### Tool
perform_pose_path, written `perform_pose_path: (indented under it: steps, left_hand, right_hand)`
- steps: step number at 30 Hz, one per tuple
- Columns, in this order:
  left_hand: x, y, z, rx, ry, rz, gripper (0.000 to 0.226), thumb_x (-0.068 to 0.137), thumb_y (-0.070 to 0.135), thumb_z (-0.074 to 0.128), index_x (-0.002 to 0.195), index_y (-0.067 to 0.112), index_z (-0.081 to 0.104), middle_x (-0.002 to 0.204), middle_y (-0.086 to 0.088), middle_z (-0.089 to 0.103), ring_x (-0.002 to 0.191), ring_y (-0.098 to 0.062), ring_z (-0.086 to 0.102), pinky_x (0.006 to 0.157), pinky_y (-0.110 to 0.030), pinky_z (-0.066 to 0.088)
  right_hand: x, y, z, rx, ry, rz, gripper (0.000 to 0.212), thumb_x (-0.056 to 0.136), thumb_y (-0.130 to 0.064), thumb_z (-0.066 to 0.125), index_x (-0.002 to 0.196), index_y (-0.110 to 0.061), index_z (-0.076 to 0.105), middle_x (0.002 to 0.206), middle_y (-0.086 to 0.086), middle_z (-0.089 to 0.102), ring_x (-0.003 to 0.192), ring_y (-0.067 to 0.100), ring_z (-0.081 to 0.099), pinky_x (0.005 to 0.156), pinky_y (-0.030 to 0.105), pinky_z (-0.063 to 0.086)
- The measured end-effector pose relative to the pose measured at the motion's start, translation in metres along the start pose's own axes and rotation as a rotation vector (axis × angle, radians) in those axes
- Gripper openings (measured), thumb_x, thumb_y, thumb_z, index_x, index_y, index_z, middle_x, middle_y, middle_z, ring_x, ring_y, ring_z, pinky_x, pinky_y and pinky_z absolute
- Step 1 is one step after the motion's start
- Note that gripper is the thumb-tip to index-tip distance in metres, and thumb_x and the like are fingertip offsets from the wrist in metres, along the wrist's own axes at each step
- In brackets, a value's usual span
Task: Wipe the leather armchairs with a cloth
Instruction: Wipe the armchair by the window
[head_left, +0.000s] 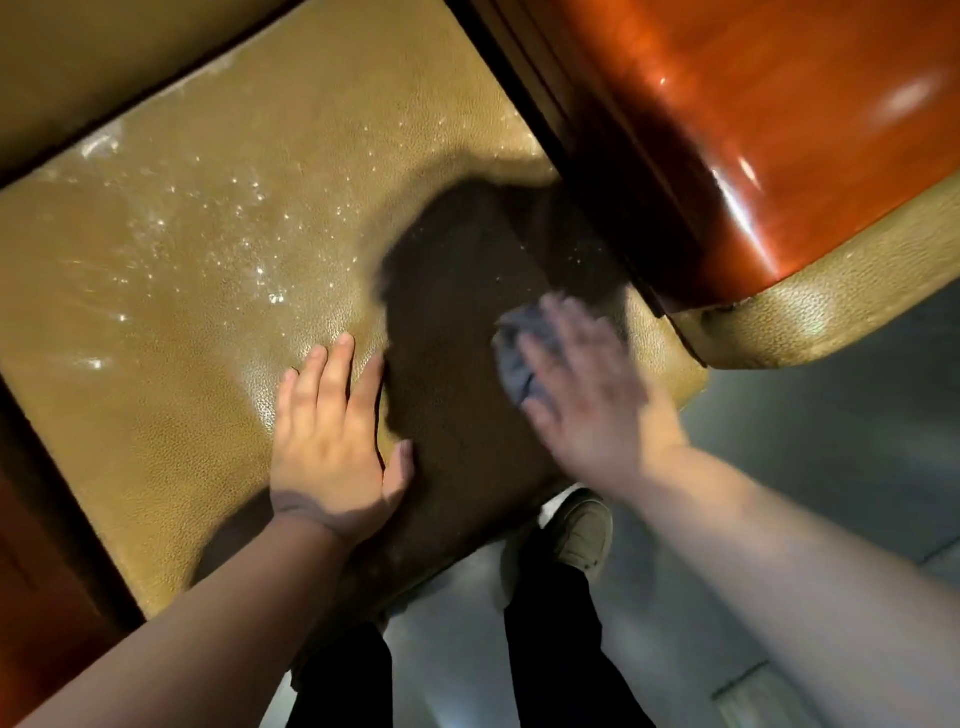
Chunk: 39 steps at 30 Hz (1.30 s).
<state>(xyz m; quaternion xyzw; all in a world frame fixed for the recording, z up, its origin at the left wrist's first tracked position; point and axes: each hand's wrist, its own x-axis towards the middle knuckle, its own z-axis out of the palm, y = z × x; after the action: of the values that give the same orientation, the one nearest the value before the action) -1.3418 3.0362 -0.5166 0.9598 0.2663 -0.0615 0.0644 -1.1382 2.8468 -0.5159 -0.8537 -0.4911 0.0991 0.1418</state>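
The right hand (587, 395), blurred, pressed a grey cloth (524, 353) with straight, spread fingers onto the front corner of the tan leather seat cushion (208, 291). The left hand (332, 436) lay flat beside it, fingers straight, holding nothing. Beyond the cloth stood the glossy wooden armrest (779, 130). The wiping step seemed under way; next the cloth probably needed to go toward the wet, shining part beyond the left hand. No container was visible.

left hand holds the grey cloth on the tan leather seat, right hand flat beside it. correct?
Hands are swapped. The head view shows the right hand pressing the crumpled grey cloth on the tan leather seat cushion, while the left hand lies flat beside it.
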Motion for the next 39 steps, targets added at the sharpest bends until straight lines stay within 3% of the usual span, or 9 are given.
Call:
perform_pose_path:
  steps: [6,11,15,18,23,25,31,35,39]
  left_hand:
    - [0.0,-0.001,-0.002,-0.063,0.056,0.021,0.09,0.083,0.056,0.05,0.159,0.009,0.039,0.167,-0.021,0.029,0.154,-0.043,0.026,0.128,-0.054,0.01]
    - [-0.001,-0.003,-0.008,-0.124,0.056,0.039,0.086,0.087,0.055,0.052,0.159,0.008,0.043,0.167,-0.022,0.03,0.153,-0.046,0.026,0.128,-0.059,0.014]
    - [-0.002,-0.005,0.005,-0.115,0.07,0.04,0.087,0.087,0.056,0.05,0.161,0.014,0.034,0.17,-0.019,0.024,0.153,-0.047,0.025,0.127,-0.06,0.012]
    - [-0.005,-0.004,0.016,-0.189,0.122,0.048,0.085,0.087,0.053,0.052,0.161,0.016,0.034,0.172,-0.016,0.021,0.158,-0.044,0.02,0.128,-0.062,0.012]
    - [-0.001,-0.002,0.004,-0.32,0.218,0.044,0.076,0.091,0.048,0.055,0.155,0.009,0.05,0.168,-0.019,0.033,0.157,-0.041,0.028,0.125,-0.062,0.022]
    - [-0.003,-0.001,-0.004,-0.313,0.205,0.041,0.077,0.091,0.047,0.056,0.155,0.006,0.047,0.169,-0.019,0.033,0.157,-0.04,0.029,0.125,-0.061,0.025]
    - [0.007,-0.061,-0.026,-0.277,0.169,-0.318,0.082,0.093,0.043,0.062,0.159,0.005,0.032,0.168,-0.021,0.024,0.155,-0.041,0.022,0.127,-0.061,0.022]
    - [0.009,-0.071,-0.023,-0.178,0.087,-0.422,0.085,0.09,0.039,0.07,0.159,0.006,0.033,0.168,-0.025,0.026,0.155,-0.045,0.023,0.128,-0.06,0.019]
    - [0.007,-0.07,-0.019,-0.188,0.084,-0.401,0.087,0.089,0.046,0.059,0.161,0.006,0.029,0.169,-0.025,0.021,0.157,-0.045,0.018,0.129,-0.058,0.013]
  right_hand:
    - [0.058,-0.021,0.001,0.096,0.105,0.507,0.065,0.105,-0.033,0.04,0.16,-0.002,0.028,0.165,0.03,0.018,0.154,0.04,0.016,0.127,0.041,0.015]
    - [0.044,-0.037,-0.014,-0.052,-0.174,-0.006,0.063,0.104,-0.034,0.048,0.16,-0.011,0.035,0.169,0.022,0.021,0.157,0.04,0.017,0.128,0.053,0.017]
    - [0.059,0.016,-0.033,-0.043,-0.134,0.353,0.068,0.104,-0.036,0.041,0.165,-0.016,0.018,0.169,0.014,0.02,0.153,0.035,0.026,0.124,0.046,0.029]
    - [0.067,-0.018,-0.019,-0.076,-0.029,0.46,0.067,0.105,-0.037,0.039,0.164,-0.013,0.019,0.168,0.02,0.02,0.153,0.038,0.022,0.127,0.045,0.02]
    - [0.056,-0.072,-0.008,-0.049,-0.193,-0.035,0.062,0.101,-0.033,0.049,0.158,-0.012,0.04,0.169,0.02,0.022,0.157,0.041,0.016,0.128,0.053,0.013]
    - [0.066,-0.044,-0.022,-0.087,-0.266,-0.076,0.064,0.105,-0.034,0.049,0.163,-0.015,0.029,0.172,0.018,0.014,0.159,0.037,0.012,0.129,0.05,0.014]
    - [0.102,-0.025,-0.028,-0.099,-0.144,0.461,0.067,0.109,-0.04,0.029,0.166,-0.011,0.009,0.171,0.022,0.005,0.158,0.038,0.008,0.129,0.046,0.012]
    - [0.089,-0.093,0.004,-0.052,-0.143,0.113,0.065,0.104,-0.036,0.04,0.161,-0.009,0.031,0.17,0.022,0.016,0.158,0.041,0.011,0.129,0.053,0.009]
    - [0.11,-0.052,-0.004,-0.103,-0.153,-0.05,0.061,0.106,-0.037,0.039,0.161,-0.009,0.034,0.168,0.023,0.022,0.156,0.039,0.02,0.129,0.049,0.013]
